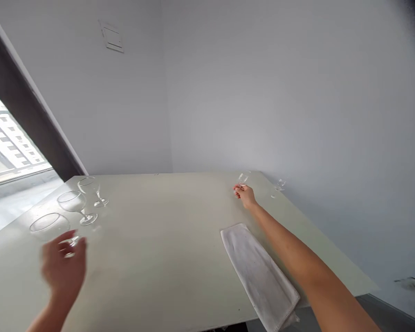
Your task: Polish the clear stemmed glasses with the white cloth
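Note:
Three clear stemmed wine glasses stand in a row along the table's left side: a far glass (pixel 89 185), a middle glass (pixel 72 201) and a near glass (pixel 49 224). My left hand (pixel 64 263), slightly blurred, is in front of the near glass, thumb and fingers curved apart around its stem and foot; contact is unclear. My right hand (pixel 245 193) reaches to the far right of the table, its fingers pinched on a small clear glass (pixel 242 177). Another small clear glass (pixel 280 184) is by the right edge, beyond that hand.
A folded pale cloth (pixel 259 276) lies at the front right of the pale table (pixel 152 258), beside my right forearm. Walls meet behind the table, with a switch plate (pixel 112 38) on the left one. A window (pixel 12 138) with a dark frame is at the left.

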Motion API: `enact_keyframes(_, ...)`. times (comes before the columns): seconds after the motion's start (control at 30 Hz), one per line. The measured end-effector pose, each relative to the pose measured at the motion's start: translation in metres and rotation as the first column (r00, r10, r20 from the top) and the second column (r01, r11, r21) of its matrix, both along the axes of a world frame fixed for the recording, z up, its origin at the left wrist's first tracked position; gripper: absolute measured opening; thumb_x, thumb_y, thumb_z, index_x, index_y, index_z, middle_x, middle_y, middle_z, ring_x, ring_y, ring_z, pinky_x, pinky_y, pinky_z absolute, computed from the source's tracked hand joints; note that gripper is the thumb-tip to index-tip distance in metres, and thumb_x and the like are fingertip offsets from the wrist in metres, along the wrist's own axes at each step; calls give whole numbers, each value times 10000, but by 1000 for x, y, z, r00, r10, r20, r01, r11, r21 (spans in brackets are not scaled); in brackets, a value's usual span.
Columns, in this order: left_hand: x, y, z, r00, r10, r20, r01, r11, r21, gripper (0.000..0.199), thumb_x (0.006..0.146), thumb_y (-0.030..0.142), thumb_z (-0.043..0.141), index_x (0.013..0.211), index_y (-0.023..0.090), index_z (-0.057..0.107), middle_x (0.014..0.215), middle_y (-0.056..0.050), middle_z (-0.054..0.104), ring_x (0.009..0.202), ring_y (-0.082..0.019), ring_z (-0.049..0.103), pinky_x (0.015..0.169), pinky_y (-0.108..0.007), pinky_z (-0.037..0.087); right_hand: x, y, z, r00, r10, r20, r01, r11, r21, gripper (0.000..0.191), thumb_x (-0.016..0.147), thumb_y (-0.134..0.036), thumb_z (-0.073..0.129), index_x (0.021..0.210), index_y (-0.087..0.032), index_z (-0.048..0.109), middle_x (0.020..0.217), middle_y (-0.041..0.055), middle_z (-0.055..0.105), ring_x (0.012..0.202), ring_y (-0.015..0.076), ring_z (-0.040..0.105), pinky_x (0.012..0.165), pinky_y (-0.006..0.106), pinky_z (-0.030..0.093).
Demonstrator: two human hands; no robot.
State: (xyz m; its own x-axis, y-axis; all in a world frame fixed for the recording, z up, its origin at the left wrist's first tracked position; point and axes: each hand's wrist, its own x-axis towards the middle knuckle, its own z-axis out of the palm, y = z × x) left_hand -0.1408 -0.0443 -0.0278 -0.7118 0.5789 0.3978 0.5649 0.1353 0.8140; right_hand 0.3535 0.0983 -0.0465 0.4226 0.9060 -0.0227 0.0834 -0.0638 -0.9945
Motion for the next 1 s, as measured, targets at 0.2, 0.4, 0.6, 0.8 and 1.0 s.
enact_keyframes(0.2,112,-3,8,684,-706,184,719,695,-4,286,671,424,565,877,236,626,891,-40,558,597,-119,462,575,-263,420,-132,-80,26,799,601,-24,-597,798,83,535,706,-227,561,1222,-209,423,788,16,653,510,93,513,437,210,386)
enact_keyframes(0.4,165,-31,-12,398,-801,448,852,503,144,328,726,446,560,968,230,613,928,-70,572,551,-106,516,553,-274,429,-195,-146,28,508,861,2,-861,508,-14,686,764,-236,484,1385,-268,194,675,-25,610,528,104,514,424,205,361)
enact_keyframes(0.6,110,-37,-28,597,-603,529,672,736,83,365,658,498,612,845,184,614,765,-60,645,710,-181,584,679,-298,434,-191,-143,32,410,910,61,-902,415,-121,670,770,-243,487,1377,-316,213,1148,84,572,732,138,607,554,267,476)
enact_keyframes(0.8,1,-42,-34,864,-291,411,330,944,-26,443,668,548,565,878,164,635,904,-73,669,758,-183,577,721,-295,419,-134,-120,58,667,740,91,-731,673,-115,671,764,-344,534,1359,-218,251,1095,129,604,693,160,622,567,279,484)
enact_keyframes(1.0,-59,-52,-36,948,-154,278,211,959,-188,467,670,588,511,862,196,676,1150,-40,592,746,-174,581,726,-298,427,-52,-106,47,880,469,71,-470,883,-13,676,750,-380,589,1332,-214,286,1010,110,640,707,174,620,558,276,486)
